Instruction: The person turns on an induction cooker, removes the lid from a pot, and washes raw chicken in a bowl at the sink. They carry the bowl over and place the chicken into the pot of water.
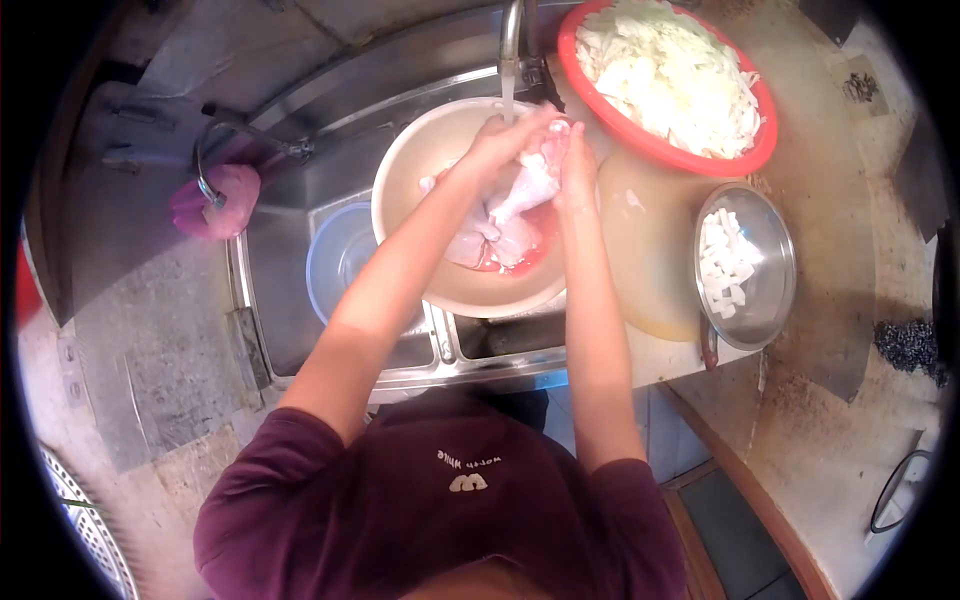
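Note:
A large cream basin point(405, 170) sits over the sink, holding raw chicken pieces point(510, 245) in pinkish water. Above it, a raw chicken leg point(535, 185) is held between my two hands, close to the stream from the tap point(511, 40). My left hand point(510, 140) reaches across from the left, its fingers closed around the leg's upper end. My right hand point(578, 168) grips the same leg from the right side. Some fingertips are hidden behind the meat.
Right of the basin stand a red bowl point(770, 135) of shredded pale vegetable and a metal bowl point(775, 265) with white chunks, beside a round board point(640, 250). A blue-rimmed bowl point(320, 255) lies in the left sink. A second faucet point(205, 165) has pink plastic at its spout.

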`<action>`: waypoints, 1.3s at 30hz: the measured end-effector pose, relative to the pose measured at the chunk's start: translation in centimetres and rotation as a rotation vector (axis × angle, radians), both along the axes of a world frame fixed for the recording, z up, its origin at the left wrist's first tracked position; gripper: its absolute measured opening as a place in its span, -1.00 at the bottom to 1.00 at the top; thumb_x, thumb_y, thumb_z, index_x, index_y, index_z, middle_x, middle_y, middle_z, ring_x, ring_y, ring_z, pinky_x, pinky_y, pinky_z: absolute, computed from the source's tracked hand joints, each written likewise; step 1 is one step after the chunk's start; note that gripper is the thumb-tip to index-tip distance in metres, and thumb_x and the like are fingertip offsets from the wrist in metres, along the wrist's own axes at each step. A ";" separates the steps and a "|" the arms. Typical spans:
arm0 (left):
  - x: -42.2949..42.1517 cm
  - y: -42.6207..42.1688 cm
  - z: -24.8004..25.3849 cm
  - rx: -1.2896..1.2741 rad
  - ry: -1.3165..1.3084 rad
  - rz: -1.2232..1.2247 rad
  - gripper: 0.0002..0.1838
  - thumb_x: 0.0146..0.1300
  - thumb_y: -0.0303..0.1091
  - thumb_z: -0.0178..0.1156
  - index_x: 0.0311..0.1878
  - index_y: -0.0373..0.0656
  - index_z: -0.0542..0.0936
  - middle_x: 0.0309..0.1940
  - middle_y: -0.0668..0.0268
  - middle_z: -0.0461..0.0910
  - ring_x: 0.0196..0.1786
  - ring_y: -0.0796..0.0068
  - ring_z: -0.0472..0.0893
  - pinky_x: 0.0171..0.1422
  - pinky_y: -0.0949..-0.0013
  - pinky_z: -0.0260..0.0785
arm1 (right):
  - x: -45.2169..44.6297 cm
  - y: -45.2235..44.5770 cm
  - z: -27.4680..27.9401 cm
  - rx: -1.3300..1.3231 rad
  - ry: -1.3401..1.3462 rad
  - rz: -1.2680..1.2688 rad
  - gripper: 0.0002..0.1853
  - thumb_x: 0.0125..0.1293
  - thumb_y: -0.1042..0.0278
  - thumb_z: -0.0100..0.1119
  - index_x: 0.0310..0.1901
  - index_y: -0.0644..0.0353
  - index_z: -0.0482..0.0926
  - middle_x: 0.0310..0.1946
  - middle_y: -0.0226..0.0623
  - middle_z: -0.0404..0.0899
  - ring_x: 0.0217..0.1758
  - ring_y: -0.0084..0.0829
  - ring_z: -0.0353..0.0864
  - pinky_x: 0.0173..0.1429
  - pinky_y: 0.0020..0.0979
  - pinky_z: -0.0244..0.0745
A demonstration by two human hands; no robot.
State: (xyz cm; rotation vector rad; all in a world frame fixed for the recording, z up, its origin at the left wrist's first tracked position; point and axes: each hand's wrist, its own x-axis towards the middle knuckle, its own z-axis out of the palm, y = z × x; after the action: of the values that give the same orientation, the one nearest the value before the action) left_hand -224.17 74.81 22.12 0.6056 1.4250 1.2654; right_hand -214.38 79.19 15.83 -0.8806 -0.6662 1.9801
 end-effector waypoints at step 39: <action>-2.1 -6.4 -1.5 0.166 0.380 0.008 -0.72 0.19 -0.15 0.10 -0.19 -0.17 0.52 -0.42 0.43 0.48 -0.48 0.71 0.38 -0.42 0.61 0.23 | -4.2 -1.3 4.6 0.307 0.176 0.495 -0.60 0.02 0.56 0.19 -0.04 0.24 0.44 -0.26 -0.34 0.55 -0.20 -0.47 0.55 -0.09 -0.49 0.46</action>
State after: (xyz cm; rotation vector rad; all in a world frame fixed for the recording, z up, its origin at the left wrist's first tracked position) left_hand -226.23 68.46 20.64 0.9948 1.6397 1.3317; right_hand -218.57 77.87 20.43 -0.3695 -1.1299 2.2661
